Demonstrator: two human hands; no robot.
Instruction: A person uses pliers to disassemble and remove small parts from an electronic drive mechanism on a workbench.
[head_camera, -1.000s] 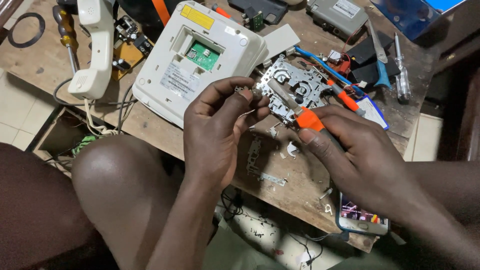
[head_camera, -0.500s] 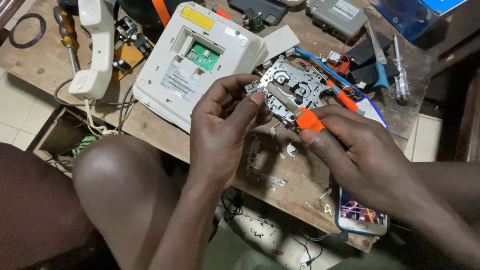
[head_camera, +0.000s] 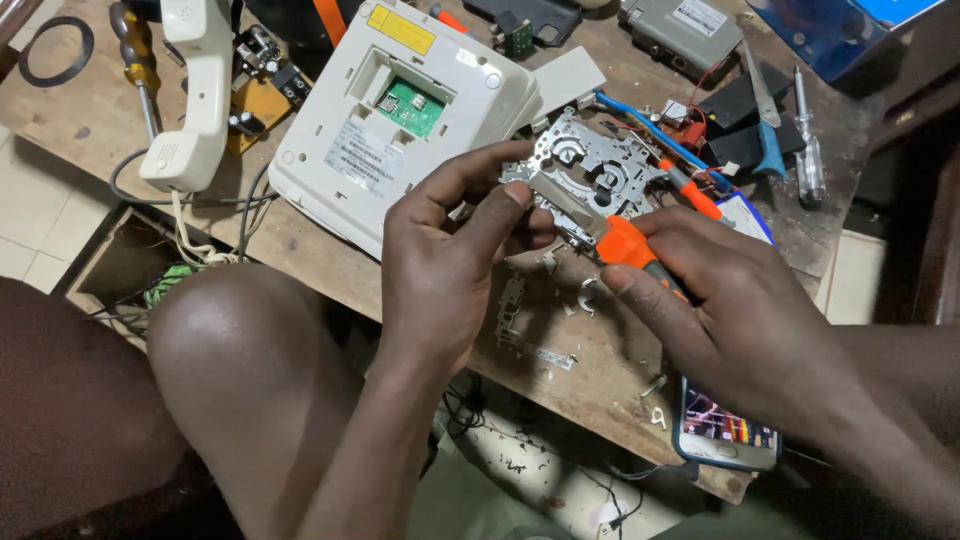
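Fingers of his left hand (head_camera: 440, 260) pinch the perforated metal chassis plate (head_camera: 590, 170) just beyond their tips, while the right hand (head_camera: 740, 320) grips an orange-handled screwdriver (head_camera: 625, 245) against it; small brackets (head_camera: 520, 320) already lie loose below, stripping seemingly partway done
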